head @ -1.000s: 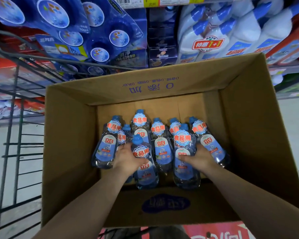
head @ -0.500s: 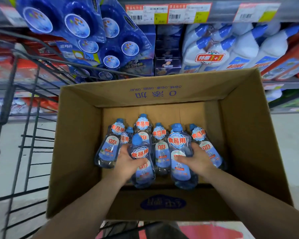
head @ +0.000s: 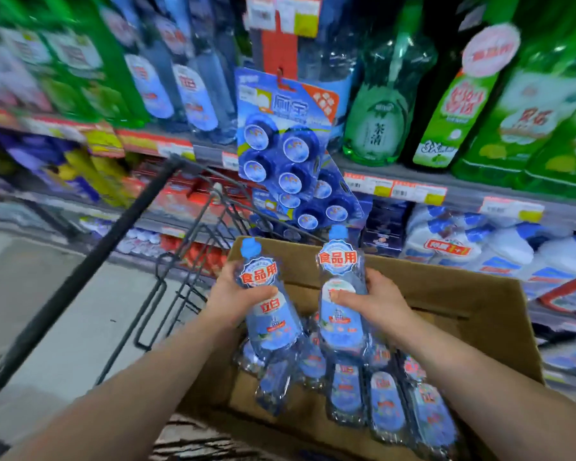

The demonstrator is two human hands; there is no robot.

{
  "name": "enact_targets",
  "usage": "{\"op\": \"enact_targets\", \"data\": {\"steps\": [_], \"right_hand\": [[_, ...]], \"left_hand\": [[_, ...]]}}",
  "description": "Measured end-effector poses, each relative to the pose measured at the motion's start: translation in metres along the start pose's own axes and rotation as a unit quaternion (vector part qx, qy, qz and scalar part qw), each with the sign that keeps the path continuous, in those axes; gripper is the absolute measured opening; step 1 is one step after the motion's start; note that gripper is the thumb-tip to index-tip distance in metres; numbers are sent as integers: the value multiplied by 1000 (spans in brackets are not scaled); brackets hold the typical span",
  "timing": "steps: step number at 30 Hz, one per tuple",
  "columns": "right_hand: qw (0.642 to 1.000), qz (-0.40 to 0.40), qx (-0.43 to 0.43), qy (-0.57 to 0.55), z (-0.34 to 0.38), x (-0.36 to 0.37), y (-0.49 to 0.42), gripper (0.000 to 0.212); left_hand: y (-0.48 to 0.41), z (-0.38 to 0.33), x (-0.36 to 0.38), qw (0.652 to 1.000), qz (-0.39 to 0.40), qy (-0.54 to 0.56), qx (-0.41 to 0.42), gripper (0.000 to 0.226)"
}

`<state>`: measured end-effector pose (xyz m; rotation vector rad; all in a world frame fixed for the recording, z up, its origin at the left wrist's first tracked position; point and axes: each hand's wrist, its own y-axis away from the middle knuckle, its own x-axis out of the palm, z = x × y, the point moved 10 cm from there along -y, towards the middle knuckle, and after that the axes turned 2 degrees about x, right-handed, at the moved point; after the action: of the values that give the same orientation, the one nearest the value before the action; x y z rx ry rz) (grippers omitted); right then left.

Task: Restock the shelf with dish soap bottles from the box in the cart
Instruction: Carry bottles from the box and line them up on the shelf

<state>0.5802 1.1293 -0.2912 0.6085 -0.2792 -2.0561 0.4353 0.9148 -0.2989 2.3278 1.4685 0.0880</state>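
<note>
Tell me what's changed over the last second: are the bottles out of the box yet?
Yes. Each hand has lifted its bottle up out of the box: the left hand holds the left bottle, the right hand the right bottle, both raised above the rim, caps up. The view has also swung up toward the shelves. The grips were already closed a second ago. The other bottles remain in the box.

A single wide-angle view looks out from the person's head, forward and down along both forearms. It sits close above the open cardboard box (head: 453,314) in the cart (head: 167,261), which fills the lower middle. Ahead, near the camera, the shelf (head: 396,176) runs tilted across the upper frame, bowed and blurred toward the edges.
</note>
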Motion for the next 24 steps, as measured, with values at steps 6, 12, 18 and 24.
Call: {"op": "enact_targets", "data": {"steps": [6, 12, 18, 24], "right_hand": [[993, 64, -99, 31, 106, 48, 9, 44], [973, 113, -198, 41, 201, 115, 43, 34], [946, 184, -266, 10, 278, 212, 98, 20], [923, 236, -304, -9, 338, 337, 164, 32]], "left_hand": [[37, -68, -89, 994, -94, 34, 52, 71], [83, -104, -187, 977, -173, 73, 99, 59], [143, -122, -297, 958, -235, 90, 137, 50], [203, -128, -427, 940, -274, 100, 176, 45]]}}
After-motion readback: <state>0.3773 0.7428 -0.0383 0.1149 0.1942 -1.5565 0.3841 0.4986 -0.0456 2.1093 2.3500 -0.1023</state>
